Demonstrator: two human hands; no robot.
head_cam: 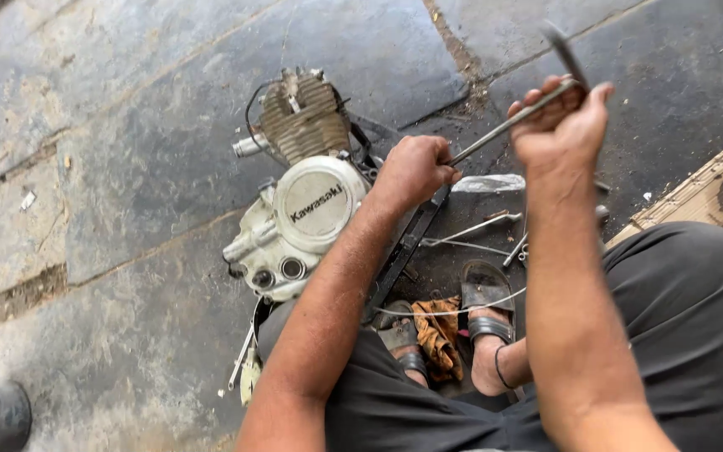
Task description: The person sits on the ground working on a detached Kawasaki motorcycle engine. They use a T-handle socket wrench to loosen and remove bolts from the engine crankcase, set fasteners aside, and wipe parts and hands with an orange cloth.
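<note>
A long thin metal rod (pixel 508 121) is held between both hands in the upper right of the frame; its long axis runs on a slant, from the left hand (pixel 412 172) at the lower end, near the middle of the frame, up to the right hand (pixel 558 125) at the higher end. The left hand is closed in a fist around the lower end of the rod; the right hand is wrapped around the upper end, where a short dark cross handle (pixel 564 54) is seen above the fingers. The engine (pixel 299 209) lies on the stone floor (pixel 127 125), just left of the left hand, so this hand is the nearer one to it; whether the rod's tip touches the engine cannot be told, because it is hidden behind the fist. Loose spanners (pixel 483 228) lie below the rod, near a sandalled foot (pixel 487 314).
</note>
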